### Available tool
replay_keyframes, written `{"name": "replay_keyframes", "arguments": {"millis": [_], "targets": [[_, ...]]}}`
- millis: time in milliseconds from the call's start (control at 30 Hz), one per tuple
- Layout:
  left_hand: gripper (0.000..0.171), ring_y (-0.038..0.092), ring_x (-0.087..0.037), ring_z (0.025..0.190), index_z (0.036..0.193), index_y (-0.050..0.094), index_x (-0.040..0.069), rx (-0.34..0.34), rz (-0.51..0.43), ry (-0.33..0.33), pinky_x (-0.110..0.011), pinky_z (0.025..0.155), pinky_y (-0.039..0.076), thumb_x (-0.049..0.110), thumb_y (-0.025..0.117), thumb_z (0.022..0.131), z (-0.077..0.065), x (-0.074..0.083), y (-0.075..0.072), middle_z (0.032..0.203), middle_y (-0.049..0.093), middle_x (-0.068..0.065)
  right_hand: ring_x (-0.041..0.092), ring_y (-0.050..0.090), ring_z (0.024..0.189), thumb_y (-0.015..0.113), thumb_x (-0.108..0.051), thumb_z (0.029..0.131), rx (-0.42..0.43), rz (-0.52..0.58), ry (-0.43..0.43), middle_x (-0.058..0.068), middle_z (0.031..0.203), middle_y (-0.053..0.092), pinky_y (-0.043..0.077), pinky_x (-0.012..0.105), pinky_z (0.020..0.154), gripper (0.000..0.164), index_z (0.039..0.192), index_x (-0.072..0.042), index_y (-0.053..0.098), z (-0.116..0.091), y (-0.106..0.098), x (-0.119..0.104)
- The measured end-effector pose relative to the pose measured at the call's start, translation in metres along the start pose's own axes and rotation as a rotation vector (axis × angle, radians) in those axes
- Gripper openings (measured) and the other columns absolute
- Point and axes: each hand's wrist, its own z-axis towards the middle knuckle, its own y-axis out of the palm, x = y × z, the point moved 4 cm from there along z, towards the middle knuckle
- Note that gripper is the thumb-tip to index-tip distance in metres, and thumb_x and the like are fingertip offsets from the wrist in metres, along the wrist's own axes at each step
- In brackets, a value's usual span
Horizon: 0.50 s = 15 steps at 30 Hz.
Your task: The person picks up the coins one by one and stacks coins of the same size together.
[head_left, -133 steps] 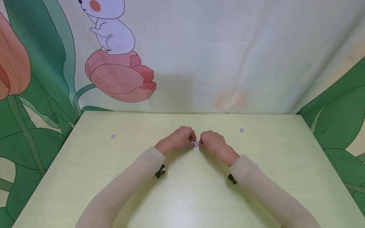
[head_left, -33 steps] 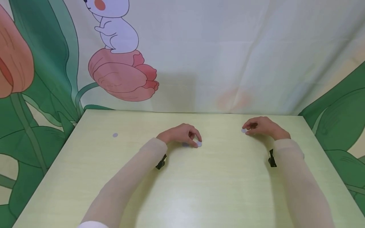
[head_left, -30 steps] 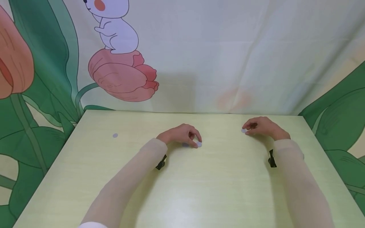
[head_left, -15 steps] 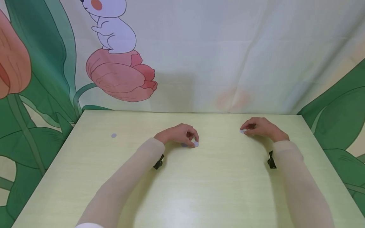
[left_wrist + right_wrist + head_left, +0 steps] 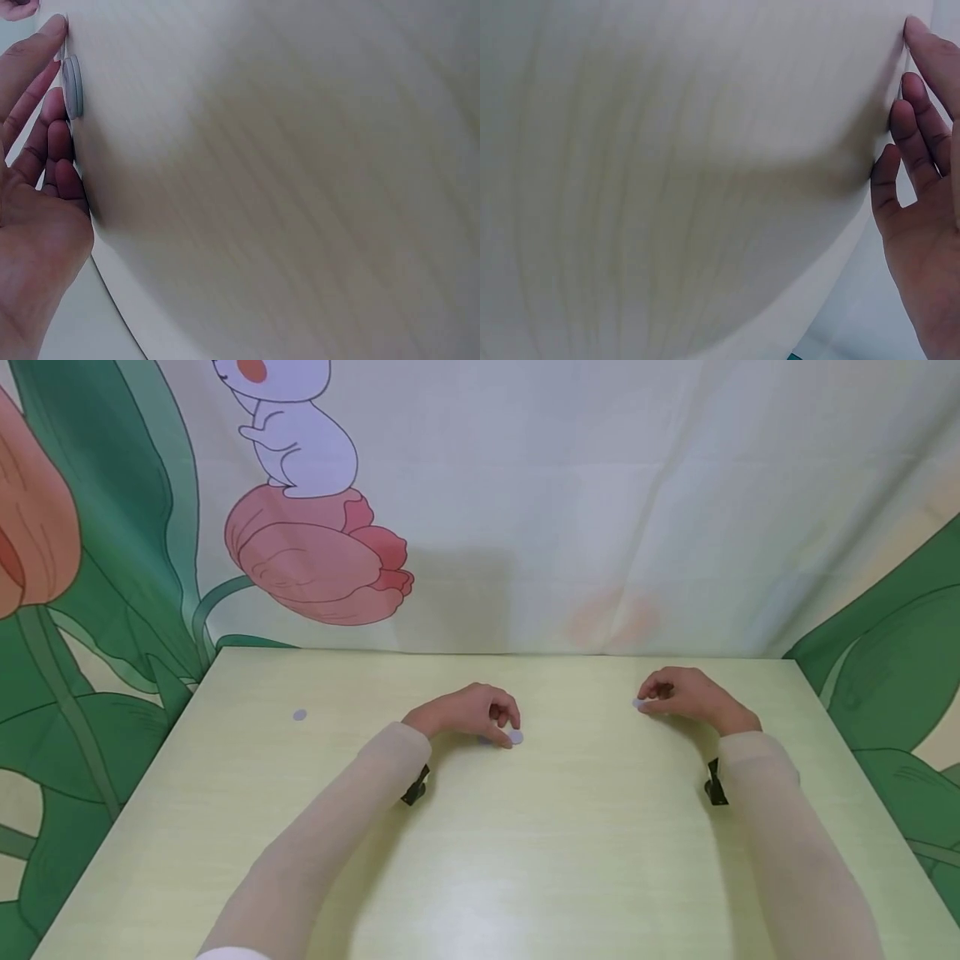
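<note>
Pale grey, coin-like discs lie on the table. My left hand point(image 5: 476, 710) is over the middle of the far half, thumb and index finger spread beside a disc point(image 5: 516, 737); a gap shows between those fingertips. A second disc point(image 5: 486, 740) lies in shade under that hand. In the left wrist view a disc with a double-looking edge point(image 5: 73, 86) is beside the fingers. Further right, my right hand point(image 5: 688, 695) pinches another disc point(image 5: 637, 703) between thumb and index finger. In the right wrist view that hand point(image 5: 926, 180) shows, but its disc is hidden.
Another disc point(image 5: 300, 715) lies by itself on the far left of the pale wooden table point(image 5: 480, 860). A printed curtain point(image 5: 525, 485) hangs along the table's far edge. Small black devices sit at both wrists.
Since the earliest frame, my right hand has moved from the middle to the disc on the right. My left hand stays at the middle disc, its index finger lately lifted slightly away.
</note>
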Motion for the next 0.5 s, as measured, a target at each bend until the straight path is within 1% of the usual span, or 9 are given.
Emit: {"name": "replay_keyframes", "arguments": {"millis": [233, 367, 500], "targets": [[0.018, 0.050, -0.013, 0.080, 0.096, 0.073, 0.015, 0.015, 0.011, 0.014, -0.025, 0.072, 0.041, 0.021, 0.085, 0.084, 0.0000, 0.0000, 0.0004, 0.084, 0.057, 0.002, 0.028, 0.056, 0.109, 0.076, -0.023, 0.094, -0.023, 0.010, -0.011, 0.011, 0.119, 0.065, 0.045, 0.046, 0.098, 0.022, 0.111, -0.009, 0.071, 0.0018, 0.0010, -0.0030], [0.017, 0.050, -0.013, 0.080, 0.096, 0.073, 0.016, 0.022, 0.007, 0.006, -0.025, 0.072, 0.041, 0.020, 0.085, 0.084, 0.0001, -0.0014, 0.0014, 0.083, 0.057, 0.002, 0.028, 0.054, 0.106, 0.076, -0.023, 0.093, -0.022, 0.011, -0.018, 0.010, 0.115, 0.064, 0.044, 0.045, 0.095, 0.022, 0.109, -0.009, 0.070, 0.0042, 0.0019, -0.0018], [0.016, 0.050, -0.012, 0.080, 0.095, 0.073, 0.017, 0.025, 0.010, 0.002, -0.024, 0.072, 0.041, 0.021, 0.085, 0.084, 0.0011, -0.0031, 0.0025, 0.082, 0.057, 0.003, 0.026, 0.055, 0.101, 0.077, -0.023, 0.092, -0.002, -0.021, -0.041, 0.009, 0.109, 0.065, 0.045, 0.042, 0.092, 0.021, 0.105, -0.008, 0.069, 0.0057, 0.0023, -0.0003]]}}
